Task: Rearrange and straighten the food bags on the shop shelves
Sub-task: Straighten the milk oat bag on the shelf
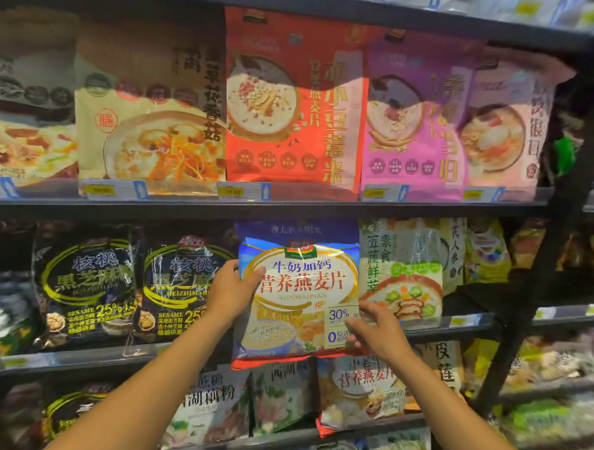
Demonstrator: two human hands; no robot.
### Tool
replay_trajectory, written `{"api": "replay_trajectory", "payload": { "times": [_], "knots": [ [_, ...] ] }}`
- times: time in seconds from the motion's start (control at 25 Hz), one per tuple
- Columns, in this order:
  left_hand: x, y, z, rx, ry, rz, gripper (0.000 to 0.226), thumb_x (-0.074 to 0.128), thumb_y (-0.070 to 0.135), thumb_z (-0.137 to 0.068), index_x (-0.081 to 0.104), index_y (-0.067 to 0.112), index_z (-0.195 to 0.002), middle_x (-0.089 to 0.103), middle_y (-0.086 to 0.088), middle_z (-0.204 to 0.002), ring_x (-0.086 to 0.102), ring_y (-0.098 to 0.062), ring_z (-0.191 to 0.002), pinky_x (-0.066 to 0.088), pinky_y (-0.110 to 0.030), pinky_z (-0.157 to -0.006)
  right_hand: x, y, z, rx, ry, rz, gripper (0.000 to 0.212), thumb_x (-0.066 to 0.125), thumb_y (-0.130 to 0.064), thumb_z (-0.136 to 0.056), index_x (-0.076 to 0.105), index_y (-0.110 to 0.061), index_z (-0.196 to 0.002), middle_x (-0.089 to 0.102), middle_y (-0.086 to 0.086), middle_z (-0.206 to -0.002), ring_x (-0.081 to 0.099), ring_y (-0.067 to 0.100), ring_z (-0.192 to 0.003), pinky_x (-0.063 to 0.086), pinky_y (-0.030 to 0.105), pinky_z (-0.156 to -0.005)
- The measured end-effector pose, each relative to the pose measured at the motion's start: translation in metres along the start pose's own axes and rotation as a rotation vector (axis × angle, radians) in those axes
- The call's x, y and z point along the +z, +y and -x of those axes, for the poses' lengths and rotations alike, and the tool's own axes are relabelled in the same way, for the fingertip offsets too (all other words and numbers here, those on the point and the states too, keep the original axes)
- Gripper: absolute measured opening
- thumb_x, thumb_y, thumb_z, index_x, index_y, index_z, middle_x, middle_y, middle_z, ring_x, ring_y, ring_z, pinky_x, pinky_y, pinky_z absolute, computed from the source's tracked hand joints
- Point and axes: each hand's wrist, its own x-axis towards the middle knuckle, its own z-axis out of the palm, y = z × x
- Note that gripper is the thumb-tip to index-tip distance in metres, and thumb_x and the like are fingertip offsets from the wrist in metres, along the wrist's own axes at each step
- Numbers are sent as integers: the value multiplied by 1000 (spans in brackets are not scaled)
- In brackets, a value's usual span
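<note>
While the left hand (233, 291) grips the left edge of the blue oat bag (299, 293), thumb laid across its front and fingers hidden behind, the right hand (379, 330) sits at the bag's lower right corner. Its fingers are bent and its thumb touches the printed front, but I cannot tell whether it actually pinches the edge.

The bag is upright at the centre of the frame, in front of the middle shelf (471, 321). Its bottom hangs past the shelf lip and covers the top of a pale oat bag (360, 391) on the shelf below.

Left of centre on the middle shelf stand two black sesame bags (82, 283) side by side, the nearer one just beside the left hand. Right of centre stands a green vegetable bag (402, 273), close to the blue one.

On the upper shelf (289, 207) stand a beige mushroom bag (150, 116), a red bag (294, 99) and a purple bag (416, 121), all upright in a row.
</note>
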Motion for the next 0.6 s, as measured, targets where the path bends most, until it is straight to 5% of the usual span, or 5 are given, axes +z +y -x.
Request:
{"api": "replay_trajectory", "payload": {
  "times": [0.08, 0.16, 0.24, 0.44, 0.6],
  "knots": [
    [7, -13, -25, -2, -13, -13, 77, 61, 85, -60, 61, 24, -108, 73, 1, -106, 72, -24, -95, 61, -52, -85, 5, -2, -16, -22, 58, 21, 27, 72, -11, -96, 59, -20, -118, 65, -5, -116, 74, 24, -82, 58, 24, -57],
    [7, -3, -29, -22, 2, -15, 89, 62, 82, -67, 57, 11, -121, 69, -7, -119, 68, -31, -107, 58, -51, -91, 13, -2, -33, -33, 106, 71, 23, 72, -12, -96, 62, -19, -115, 68, -3, -116, 74, 14, -73, 57, 20, -55],
    [9, 2, -38, -44, -3, -43, 78, 66, 66, -85, 53, 1, -125, 61, -7, -120, 62, -33, -112, 52, -41, -88, 21, 2, -48, -31, 131, 118, 26, 74, -16, -94, 67, -15, -120, 73, 0, -115, 74, 5, -62, 58, 20, -57],
    [17, -13, -70, -105, 15, -99, 50, 70, 53, -88, 57, 5, -82, 57, -7, -74, 57, -29, -72, 38, -35, -60, 35, 4, -66, -5, 223, 120, 30, 74, -15, -94, 66, -14, -123, 68, -2, -110, 59, -25, -60, 48, 6, -54],
    [20, -13, -83, -115, -24, -83, 45, 67, 57, -89, 56, 16, -76, 66, -14, -84, 62, -30, -76, 43, -38, -67, 40, 2, -77, -19, 269, 145, 38, 75, -20, -94, 64, -14, -130, 66, -1, -115, 58, -24, -59, 44, 1, -55]
  ]
}}
